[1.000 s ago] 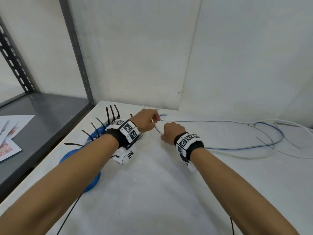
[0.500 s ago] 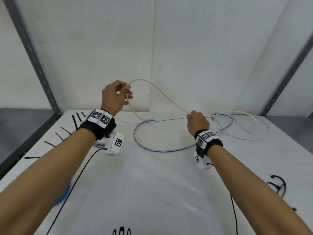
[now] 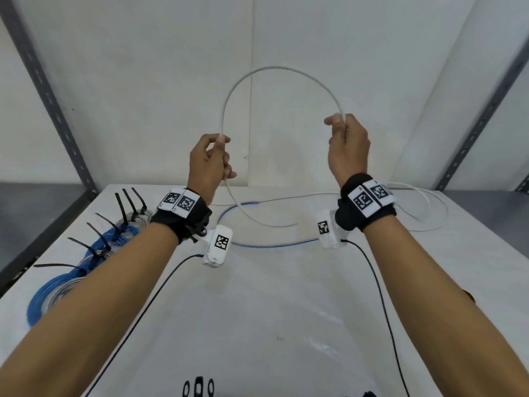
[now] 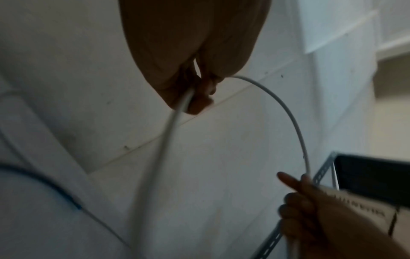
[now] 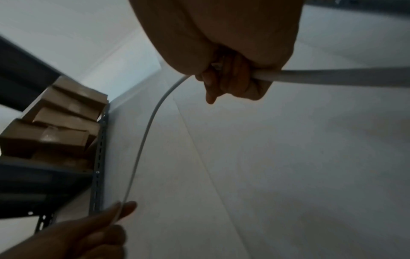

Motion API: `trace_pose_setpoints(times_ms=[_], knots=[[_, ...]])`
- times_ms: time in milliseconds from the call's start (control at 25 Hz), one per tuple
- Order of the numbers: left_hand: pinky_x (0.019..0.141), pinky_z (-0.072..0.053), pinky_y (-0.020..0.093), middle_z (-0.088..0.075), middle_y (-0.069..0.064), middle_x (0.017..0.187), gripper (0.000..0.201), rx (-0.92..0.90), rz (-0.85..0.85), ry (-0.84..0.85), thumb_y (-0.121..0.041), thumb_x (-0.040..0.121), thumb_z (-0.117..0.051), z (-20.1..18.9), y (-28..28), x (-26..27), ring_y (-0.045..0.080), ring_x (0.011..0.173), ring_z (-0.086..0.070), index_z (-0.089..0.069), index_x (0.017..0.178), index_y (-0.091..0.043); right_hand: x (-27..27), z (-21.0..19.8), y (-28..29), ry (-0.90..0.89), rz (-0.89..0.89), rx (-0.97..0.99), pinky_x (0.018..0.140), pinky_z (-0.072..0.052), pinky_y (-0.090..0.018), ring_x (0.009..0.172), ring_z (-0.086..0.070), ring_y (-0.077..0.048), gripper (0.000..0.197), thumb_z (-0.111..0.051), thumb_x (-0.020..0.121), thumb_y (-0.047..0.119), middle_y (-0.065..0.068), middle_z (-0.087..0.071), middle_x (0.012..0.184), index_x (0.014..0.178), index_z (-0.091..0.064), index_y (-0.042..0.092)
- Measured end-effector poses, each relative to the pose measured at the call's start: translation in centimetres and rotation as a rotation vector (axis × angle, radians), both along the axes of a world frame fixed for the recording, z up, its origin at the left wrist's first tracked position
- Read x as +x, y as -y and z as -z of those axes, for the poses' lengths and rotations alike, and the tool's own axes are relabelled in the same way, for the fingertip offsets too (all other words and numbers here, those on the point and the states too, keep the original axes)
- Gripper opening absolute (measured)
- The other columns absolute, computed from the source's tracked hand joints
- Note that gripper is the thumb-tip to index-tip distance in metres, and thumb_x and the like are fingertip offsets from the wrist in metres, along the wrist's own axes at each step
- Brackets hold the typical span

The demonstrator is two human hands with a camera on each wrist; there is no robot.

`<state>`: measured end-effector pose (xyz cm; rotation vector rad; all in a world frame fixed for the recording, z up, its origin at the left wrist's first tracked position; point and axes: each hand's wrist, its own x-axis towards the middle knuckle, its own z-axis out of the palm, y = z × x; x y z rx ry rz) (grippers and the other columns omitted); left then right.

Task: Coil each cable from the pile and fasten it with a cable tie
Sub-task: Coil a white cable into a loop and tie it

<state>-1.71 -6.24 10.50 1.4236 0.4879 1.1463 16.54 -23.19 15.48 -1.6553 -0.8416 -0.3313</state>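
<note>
**Both hands hold one white cable in a raised arc**

The left hand (image 3: 210, 161) is lifted above the table (image 3: 286, 325) with its fingers curled around the white cable (image 3: 274, 69); the left wrist view shows the cable running through the closed fingers (image 4: 199, 98) and out below the palm. The right hand (image 3: 347, 147) is raised a little higher, thumb and fingers pinching the same cable near its fingertips, the other fingers bent in behind. The right wrist view shows the cable passing through that closed grip. Between the two hands the cable stands up in a tall rounded loop in front of the white wall. From the left hand it drops and curves down onto the table, where more white cable lies in loose bends toward the far right, beside a blue cable (image 3: 272, 245). At the left edge of the table lie coiled cables (image 3: 94, 253), blue and grey, bound with black cable ties (image 3: 100, 237) whose tails stick up.
</note>
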Motion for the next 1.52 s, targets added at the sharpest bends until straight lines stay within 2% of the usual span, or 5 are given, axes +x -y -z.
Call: trace_pose_setpoints(times_ms=[320,560,840,1120,1520], knots=[[0.037,-0.022,0.018,-0.028,-0.003,0.063,0.020,-0.465,-0.044,0.180,-0.021,0.109,-0.040,2.0,-0.4,1.0,0.006,0.039,-0.026,-0.053,0.096,-0.015,-2.9,4.7,-3.1,-1.060,-0.458,0.082,0.033,-0.022,-0.017,0.036,-0.026,-0.005,0.031,-0.033,0.111,0.021,0.000,-0.038,0.065,0.101,-0.056,0.004],[0.036,-0.019,0.016,-0.023,-0.003,0.066,0.022,-0.609,0.000,0.181,-0.021,0.111,-0.038,3.0,-1.1,0.2,0.005,0.038,-0.021,-0.051,0.096,-0.012,-2.5,6.9,-2.7,-0.399,-0.041,-0.570,0.085,-0.053,-0.040,0.112,-0.056,-0.033,0.051,-0.048,0.104,0.035,-0.021,-0.051,0.139,0.141,-0.039,0.001],[0.042,-0.026,0.018,-0.041,-0.011,0.051,0.020,0.201,0.111,-0.314,-0.022,0.106,-0.051,1.8,2.0,-0.9,0.008,0.044,-0.031,-0.062,0.101,-0.006,-6.7,5.7,-3.5,0.590,-0.081,-0.630,0.120,0.002,-0.062,0.156,-0.005,-0.030,0.059,-0.045,0.106,0.024,-0.007,-0.015,0.168,0.159,-0.021,0.032],[0.045,-0.033,0.020,-0.037,-0.001,0.056,0.038,0.301,0.173,-0.436,-0.034,0.106,-0.051,2.7,3.0,-2.6,0.012,0.048,-0.031,-0.059,0.082,-0.006,-4.5,4.8,-3.0,0.368,-0.011,-0.305,0.083,-0.046,-0.042,0.093,-0.058,-0.031,0.021,-0.050,0.104,0.017,-0.010,-0.065,0.096,0.105,-0.071,0.012],[0.033,-0.025,0.019,-0.022,-0.004,0.044,0.044,-0.897,0.234,0.486,-0.021,0.113,-0.027,2.8,1.2,0.4,0.010,0.031,-0.020,-0.036,0.071,-0.014,-8.3,9.1,-2.4,-0.405,-0.614,-0.090,0.056,-0.038,-0.025,0.052,-0.046,-0.010,0.030,-0.050,0.106,0.026,-0.004,-0.068,0.074,0.103,-0.073,0.007]])
